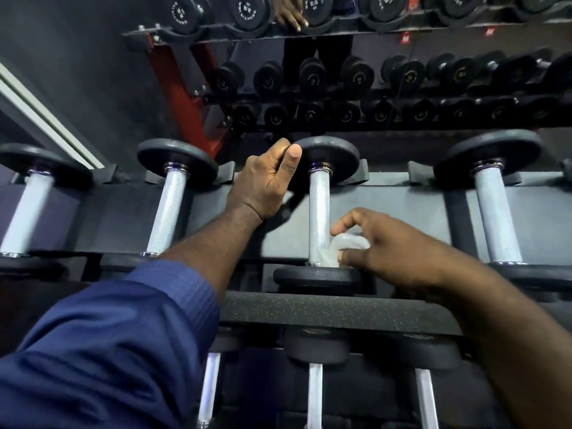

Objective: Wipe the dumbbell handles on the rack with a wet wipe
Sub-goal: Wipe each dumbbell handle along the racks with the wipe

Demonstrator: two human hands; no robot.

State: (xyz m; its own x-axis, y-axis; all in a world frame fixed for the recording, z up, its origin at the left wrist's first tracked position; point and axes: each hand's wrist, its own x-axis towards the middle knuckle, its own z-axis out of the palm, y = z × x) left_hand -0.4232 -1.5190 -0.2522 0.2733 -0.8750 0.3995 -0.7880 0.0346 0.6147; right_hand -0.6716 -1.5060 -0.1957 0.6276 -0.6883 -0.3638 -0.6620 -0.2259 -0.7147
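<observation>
Middle dumbbell (322, 168) lies on the rack (309, 308) top tier, with its handle (318, 205) running away from the camera. Left hand (266, 181) grips the left edge of the far plate (337, 151), fingers curled over it, thumb up. Right hand (380, 252) pinches a crumpled white wet wipe (348, 244). The wipe touches the handle's right side at the near end, just above the near plate (315, 277). Blue sleeve (108, 335) on the left arm. A neighbouring dumbbell (171, 199) sits to the left.
</observation>
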